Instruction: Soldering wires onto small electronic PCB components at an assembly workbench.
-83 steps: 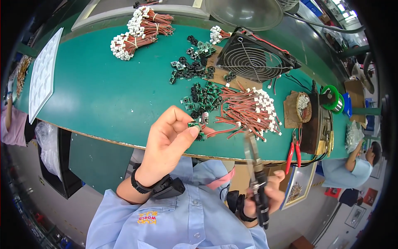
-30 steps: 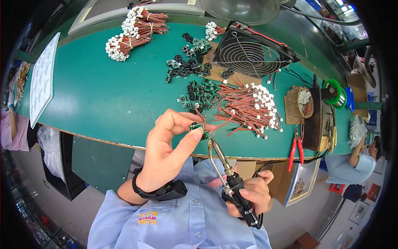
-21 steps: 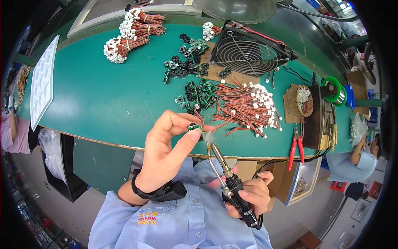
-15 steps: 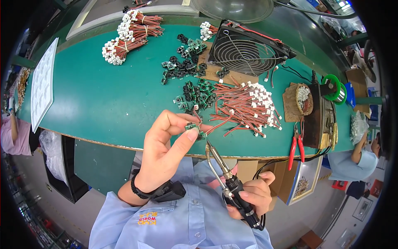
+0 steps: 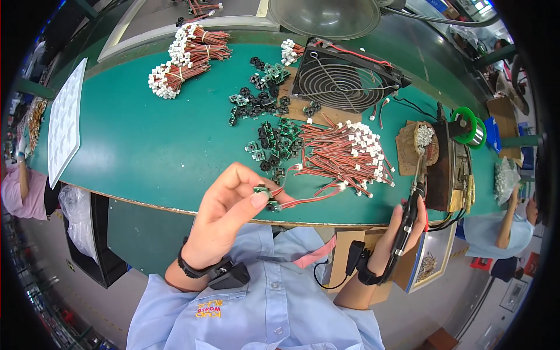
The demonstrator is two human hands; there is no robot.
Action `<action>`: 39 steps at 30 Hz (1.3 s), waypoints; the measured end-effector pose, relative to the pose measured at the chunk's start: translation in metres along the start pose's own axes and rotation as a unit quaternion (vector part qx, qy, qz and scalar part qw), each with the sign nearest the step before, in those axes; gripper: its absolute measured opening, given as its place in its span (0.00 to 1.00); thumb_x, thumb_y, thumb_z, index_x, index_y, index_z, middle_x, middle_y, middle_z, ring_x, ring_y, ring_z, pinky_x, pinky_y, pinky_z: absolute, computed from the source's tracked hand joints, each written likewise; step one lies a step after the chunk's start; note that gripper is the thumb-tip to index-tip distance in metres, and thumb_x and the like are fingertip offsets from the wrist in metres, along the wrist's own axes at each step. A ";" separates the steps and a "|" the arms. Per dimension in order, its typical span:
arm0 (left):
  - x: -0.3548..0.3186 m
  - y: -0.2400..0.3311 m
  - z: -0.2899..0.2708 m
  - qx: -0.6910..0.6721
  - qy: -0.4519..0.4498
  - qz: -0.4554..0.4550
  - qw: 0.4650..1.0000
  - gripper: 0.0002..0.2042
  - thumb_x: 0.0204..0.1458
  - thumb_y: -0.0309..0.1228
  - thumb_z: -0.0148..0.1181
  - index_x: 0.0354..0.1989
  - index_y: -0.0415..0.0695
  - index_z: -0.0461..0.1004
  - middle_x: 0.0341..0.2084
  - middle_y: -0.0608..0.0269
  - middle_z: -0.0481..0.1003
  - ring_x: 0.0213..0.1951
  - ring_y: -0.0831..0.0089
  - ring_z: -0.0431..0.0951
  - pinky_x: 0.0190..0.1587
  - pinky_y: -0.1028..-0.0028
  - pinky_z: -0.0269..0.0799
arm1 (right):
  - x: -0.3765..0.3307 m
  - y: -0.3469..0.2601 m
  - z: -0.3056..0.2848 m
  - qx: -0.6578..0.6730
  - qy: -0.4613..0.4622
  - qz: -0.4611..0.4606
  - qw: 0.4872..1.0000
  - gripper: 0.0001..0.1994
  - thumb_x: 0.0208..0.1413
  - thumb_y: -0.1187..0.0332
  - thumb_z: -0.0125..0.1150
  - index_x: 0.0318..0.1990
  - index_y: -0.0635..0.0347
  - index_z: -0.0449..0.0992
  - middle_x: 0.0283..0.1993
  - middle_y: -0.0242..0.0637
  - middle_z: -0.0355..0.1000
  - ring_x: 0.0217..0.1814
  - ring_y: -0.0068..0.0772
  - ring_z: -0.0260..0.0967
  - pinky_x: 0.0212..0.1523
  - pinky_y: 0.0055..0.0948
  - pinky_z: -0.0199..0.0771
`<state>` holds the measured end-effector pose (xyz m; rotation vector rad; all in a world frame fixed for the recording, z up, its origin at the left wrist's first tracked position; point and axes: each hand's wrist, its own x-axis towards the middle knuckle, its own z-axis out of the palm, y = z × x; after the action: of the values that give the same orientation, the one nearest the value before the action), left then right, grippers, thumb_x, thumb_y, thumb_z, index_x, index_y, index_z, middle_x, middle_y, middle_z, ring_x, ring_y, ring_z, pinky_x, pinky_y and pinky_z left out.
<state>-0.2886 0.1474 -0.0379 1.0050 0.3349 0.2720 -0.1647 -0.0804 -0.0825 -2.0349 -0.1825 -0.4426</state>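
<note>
Left hand (image 5: pixel 224 207): thumb and forefinger pinching small green circuit boards (image 5: pixel 262 189); red-black leads (image 5: pixel 312 199) just rightward. Right hand (image 5: pixel 392 238), well apart: gripping soldering iron (image 5: pixel 405 228), tip at metal wool (image 5: pixel 424 136) beyond its fingers. Step, apparently: tip cleaning. Next move: seemingly calls for steady boards, iron returned leftward.

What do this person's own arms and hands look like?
The left hand and right hand are ungloved. Light-blue sleeves stop short of the wrists. Each wrist has a black strap with a black, boxy module; a thin black cable loops beside the right one.
</note>
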 end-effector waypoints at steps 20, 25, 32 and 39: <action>-0.021 0.063 -0.151 0.195 0.238 0.045 0.950 0.04 0.52 0.27 0.53 0.32 0.40 0.67 0.33 0.59 0.74 0.33 0.76 0.73 0.37 0.79 0.67 | -0.029 -0.016 0.054 0.021 -0.131 -0.231 0.964 0.13 0.40 0.85 0.58 0.34 0.59 0.68 0.32 0.43 0.74 0.27 0.37 0.70 0.30 0.28 0.70; -0.015 0.084 -0.164 0.433 0.275 -0.039 0.857 0.07 0.52 0.29 0.54 0.34 0.39 0.68 0.27 0.65 0.73 0.24 0.80 0.70 0.28 0.80 0.66 | -0.029 -0.015 0.059 0.005 -0.106 -0.247 0.963 0.12 0.42 0.85 0.57 0.32 0.58 0.68 0.28 0.41 0.73 0.31 0.37 0.73 0.34 0.28 0.72; -0.015 0.091 -0.145 0.666 0.279 0.040 0.690 0.10 0.49 0.26 0.57 0.38 0.36 0.69 0.22 0.62 0.71 0.21 0.78 0.69 0.26 0.79 0.64 | -0.020 -0.022 0.059 -0.024 -0.124 -0.311 0.942 0.17 0.36 0.86 0.57 0.36 0.59 0.67 0.34 0.43 0.73 0.29 0.41 0.71 0.29 0.31 0.70; -0.031 0.043 -0.018 0.572 -0.005 0.066 0.817 0.11 0.45 0.21 0.58 0.38 0.38 0.71 0.26 0.60 0.72 0.29 0.71 0.74 0.33 0.74 0.69 | -0.022 -0.012 0.057 0.064 -0.142 -0.273 0.949 0.20 0.35 0.85 0.60 0.39 0.59 0.66 0.37 0.46 0.74 0.28 0.41 0.71 0.28 0.30 0.70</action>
<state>-0.3272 0.1715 -0.0053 2.2352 0.4237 0.1715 -0.1755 -0.0234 -0.1061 -1.8944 -0.9419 -0.4557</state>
